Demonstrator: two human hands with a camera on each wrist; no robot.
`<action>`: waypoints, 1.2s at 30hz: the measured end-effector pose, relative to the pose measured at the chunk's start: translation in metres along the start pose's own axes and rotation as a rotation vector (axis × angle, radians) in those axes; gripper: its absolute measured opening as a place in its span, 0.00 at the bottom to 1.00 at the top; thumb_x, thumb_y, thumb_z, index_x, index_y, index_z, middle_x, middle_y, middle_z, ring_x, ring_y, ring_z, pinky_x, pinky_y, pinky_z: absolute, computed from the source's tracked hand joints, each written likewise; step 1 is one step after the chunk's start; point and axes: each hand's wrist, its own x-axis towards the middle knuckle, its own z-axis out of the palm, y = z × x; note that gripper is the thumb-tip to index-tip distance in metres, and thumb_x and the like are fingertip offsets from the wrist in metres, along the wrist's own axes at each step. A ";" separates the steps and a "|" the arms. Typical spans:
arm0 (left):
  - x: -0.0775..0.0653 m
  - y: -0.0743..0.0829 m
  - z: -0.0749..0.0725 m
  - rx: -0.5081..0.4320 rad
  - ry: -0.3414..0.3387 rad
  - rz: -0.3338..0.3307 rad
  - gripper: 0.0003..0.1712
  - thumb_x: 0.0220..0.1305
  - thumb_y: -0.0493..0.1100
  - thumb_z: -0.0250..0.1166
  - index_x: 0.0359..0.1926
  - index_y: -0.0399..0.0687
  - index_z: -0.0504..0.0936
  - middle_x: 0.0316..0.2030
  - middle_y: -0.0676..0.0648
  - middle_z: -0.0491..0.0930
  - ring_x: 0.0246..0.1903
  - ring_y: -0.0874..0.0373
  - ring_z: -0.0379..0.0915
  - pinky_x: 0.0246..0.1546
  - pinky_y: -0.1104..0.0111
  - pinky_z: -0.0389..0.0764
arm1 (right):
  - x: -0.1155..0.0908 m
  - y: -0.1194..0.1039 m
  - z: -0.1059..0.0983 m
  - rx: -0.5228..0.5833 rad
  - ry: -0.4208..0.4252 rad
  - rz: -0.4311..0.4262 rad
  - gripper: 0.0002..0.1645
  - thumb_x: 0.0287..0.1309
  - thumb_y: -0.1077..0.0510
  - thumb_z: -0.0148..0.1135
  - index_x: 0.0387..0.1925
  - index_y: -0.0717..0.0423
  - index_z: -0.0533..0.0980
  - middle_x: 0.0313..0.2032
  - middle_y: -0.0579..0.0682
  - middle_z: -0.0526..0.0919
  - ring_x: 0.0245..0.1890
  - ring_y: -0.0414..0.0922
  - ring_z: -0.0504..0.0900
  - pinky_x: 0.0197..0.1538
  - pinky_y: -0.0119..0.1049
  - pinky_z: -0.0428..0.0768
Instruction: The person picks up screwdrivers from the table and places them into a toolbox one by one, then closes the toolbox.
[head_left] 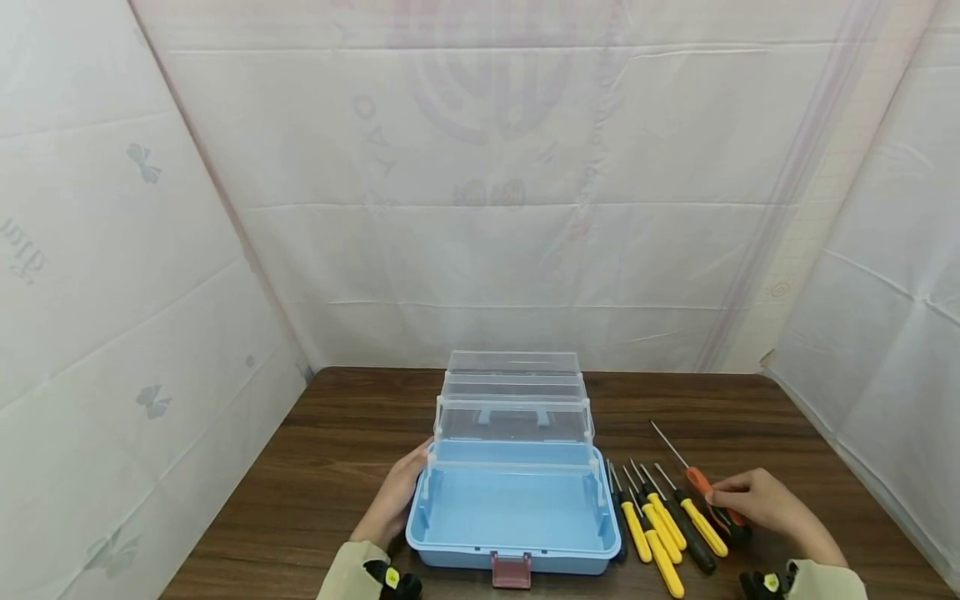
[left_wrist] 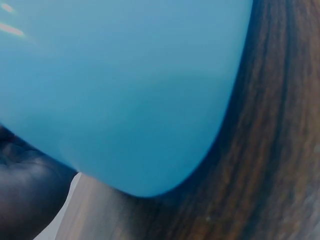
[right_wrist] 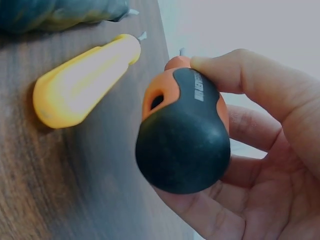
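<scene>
Some left fingers (head_left: pixel 420 454) are hidden by the blue box (head_left: pixel 450 558), hold unclear; right fingers (right_wrist: pixel 225 70) pinch an orange-black screwdriver (right_wrist: pixel 182 150).

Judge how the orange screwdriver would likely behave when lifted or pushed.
The screwdriver is probably stiff, as its slim shaft runs straight. It may feel handle-heavy, since the handle is much thicker. Pushed, it might roll, given that handle's rounded end.

Light-blue plastic box (head_left: pixel 517 504), clear top tipped back, about midway between side edges of dark wood-grain table (head_left: pixel 315 483); left hand (head_left: pixel 396 492) touches its left side. Right hand (head_left: pixel 768 504) pinches orange-and-black-handled screwdriver (head_left: pixel 697 479), nearer right edge.
</scene>
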 end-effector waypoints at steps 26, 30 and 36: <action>0.001 -0.003 0.000 -0.015 0.006 0.009 0.29 0.76 0.48 0.40 0.73 0.44 0.56 0.73 0.36 0.53 0.72 0.37 0.48 0.68 0.42 0.56 | -0.002 -0.023 -0.008 -0.001 0.001 -0.063 0.26 0.60 0.49 0.62 0.47 0.70 0.80 0.35 0.53 0.87 0.30 0.42 0.80 0.31 0.37 0.80; 0.001 -0.003 -0.001 -0.012 0.002 0.011 0.29 0.76 0.48 0.40 0.73 0.44 0.55 0.73 0.36 0.53 0.71 0.36 0.49 0.67 0.41 0.57 | -0.003 -0.027 -0.009 0.013 -0.001 -0.081 0.27 0.60 0.49 0.62 0.48 0.71 0.79 0.35 0.53 0.87 0.30 0.42 0.80 0.31 0.36 0.80; 0.001 -0.003 -0.001 -0.008 0.004 0.015 0.29 0.76 0.49 0.40 0.73 0.45 0.56 0.73 0.36 0.53 0.71 0.37 0.49 0.68 0.41 0.56 | -0.003 -0.032 -0.010 0.022 -0.010 -0.102 0.27 0.60 0.48 0.63 0.48 0.69 0.79 0.34 0.52 0.86 0.29 0.43 0.79 0.30 0.37 0.78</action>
